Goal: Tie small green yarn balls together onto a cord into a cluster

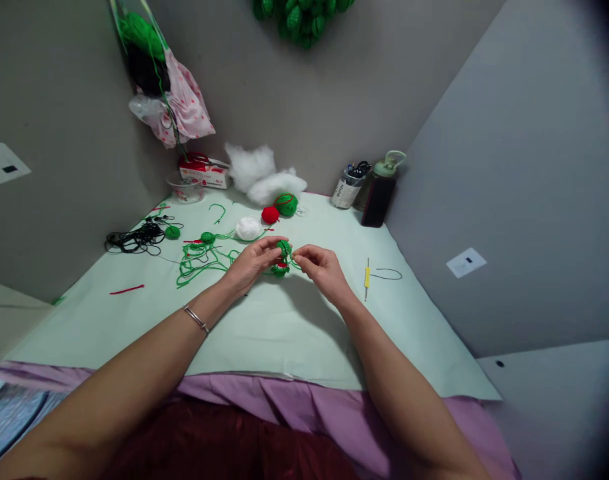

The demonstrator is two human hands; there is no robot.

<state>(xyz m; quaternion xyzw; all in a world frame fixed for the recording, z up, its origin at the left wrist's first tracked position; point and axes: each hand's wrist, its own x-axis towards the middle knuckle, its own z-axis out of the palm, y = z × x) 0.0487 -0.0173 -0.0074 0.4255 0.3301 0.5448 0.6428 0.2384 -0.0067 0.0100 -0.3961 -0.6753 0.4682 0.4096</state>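
Note:
A small green crocheted piece (pixel 283 249) with a red and white part below is held above the table in my left hand (pixel 257 261), thumb and fingers closed around its left side. Just right of it, my right hand (pixel 320 267) pinches at the piece's edge, where green yarn shows by the fingertips. Whether a needle is in that pinch is too small to tell. Behind the hands are a white yarn ball (pixel 248 229), a red yarn ball (pixel 270 215) and a green yarn ball (pixel 286 204).
Loose green yarn (pixel 194 263) and tangled black cord (pixel 134 238) lie left. A yellow-handled crochet hook (pixel 367 277) lies right. Along the back stand white stuffing (pixel 264 175), a box (pixel 204 175), a plastic cup (pixel 187 190), a pen holder (pixel 346 189), a phone (pixel 378 201) and a bottle (pixel 388 165).

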